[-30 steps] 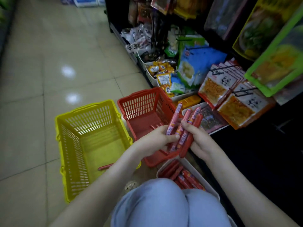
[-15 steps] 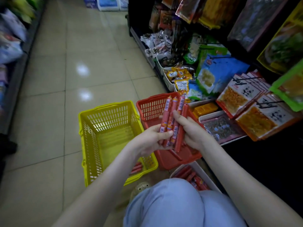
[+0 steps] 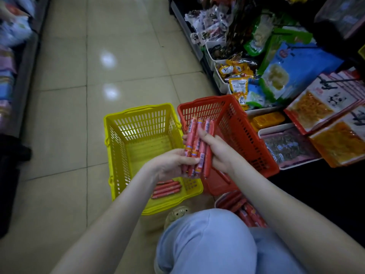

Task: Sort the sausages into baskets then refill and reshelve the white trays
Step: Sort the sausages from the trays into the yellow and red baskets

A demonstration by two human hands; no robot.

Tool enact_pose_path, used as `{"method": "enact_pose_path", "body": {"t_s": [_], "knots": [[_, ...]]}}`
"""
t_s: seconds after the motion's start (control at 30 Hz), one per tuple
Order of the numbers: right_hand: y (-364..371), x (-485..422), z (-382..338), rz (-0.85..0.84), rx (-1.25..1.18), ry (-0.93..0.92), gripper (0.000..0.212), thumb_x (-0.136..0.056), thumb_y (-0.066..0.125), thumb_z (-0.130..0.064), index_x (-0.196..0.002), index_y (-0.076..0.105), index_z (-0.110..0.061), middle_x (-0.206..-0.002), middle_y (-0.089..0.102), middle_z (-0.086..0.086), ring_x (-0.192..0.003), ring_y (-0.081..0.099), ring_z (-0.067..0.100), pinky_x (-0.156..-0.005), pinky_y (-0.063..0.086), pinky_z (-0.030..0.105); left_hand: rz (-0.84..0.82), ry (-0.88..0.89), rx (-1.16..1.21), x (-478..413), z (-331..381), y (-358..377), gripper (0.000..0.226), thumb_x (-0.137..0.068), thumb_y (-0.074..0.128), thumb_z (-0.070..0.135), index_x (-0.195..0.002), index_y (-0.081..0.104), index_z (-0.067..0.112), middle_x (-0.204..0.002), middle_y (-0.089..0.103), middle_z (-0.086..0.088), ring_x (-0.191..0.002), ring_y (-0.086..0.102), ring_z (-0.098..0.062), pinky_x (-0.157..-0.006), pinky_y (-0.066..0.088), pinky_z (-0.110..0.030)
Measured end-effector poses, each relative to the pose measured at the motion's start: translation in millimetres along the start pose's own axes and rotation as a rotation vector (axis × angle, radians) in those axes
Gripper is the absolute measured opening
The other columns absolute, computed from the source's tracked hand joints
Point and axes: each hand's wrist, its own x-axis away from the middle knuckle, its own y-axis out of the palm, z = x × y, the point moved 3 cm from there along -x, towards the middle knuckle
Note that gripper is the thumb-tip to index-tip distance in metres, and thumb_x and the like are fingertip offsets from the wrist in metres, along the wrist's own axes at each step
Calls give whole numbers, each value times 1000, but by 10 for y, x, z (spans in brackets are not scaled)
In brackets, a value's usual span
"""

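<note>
On my left the yellow basket point(image 3: 138, 143) holds a few sausages. My left hand point(image 3: 171, 165) and right hand point(image 3: 219, 151) have their fingers clamped on a sausage bundle point(image 3: 198, 147) beside the red basket point(image 3: 243, 135); white tray point(image 3: 218, 201) below.

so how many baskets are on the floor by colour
yellow basket: 1
red basket: 1
total: 2
</note>
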Motion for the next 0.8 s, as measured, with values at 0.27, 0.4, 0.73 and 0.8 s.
{"method": "enact_pose_path", "body": {"t_s": [0.27,0.4,0.73,0.8], "knots": [[197,-573,501,-38,-2,195,25,-81,61,4,-105,59,10,-88,69,17,-77,70,22,-64,59,33,131,-59,62,-35,-273,-594,12,-94,53,6,-100,62,10,-86,72,-2,-78,69,-12,-72,57,-26],[115,-1117,983,149,226,225,13,-82,63,6,-85,63,-6,-75,66,9,-66,65,17,-63,53,30,607,-49,-386,-79,-585,-1327,24,-93,60,25,-114,58,13,-113,63,-9,-104,59,-19,-84,45,-23],[77,-2321,2524,-87,1926,-328,19,-74,51,-11,-87,65,-13,-70,64,5,-65,63,26,-56,47,33,1116,-44,-1686,133,-1141,-2724,60,-70,65,33,-125,60,9,-149,36,-21,-139,29,-40,-107,31,-57],[37,-2435,2783,-190,1954,-359,33,-73,36,-14,-86,67,-11,-69,63,4,-63,61,25,-57,49,35,1116,-17,-1678,104,-1168,-2747,60,-75,59,39,-128,59,12,-152,32,-20,-141,23,-40,-109,33,-52]]}}
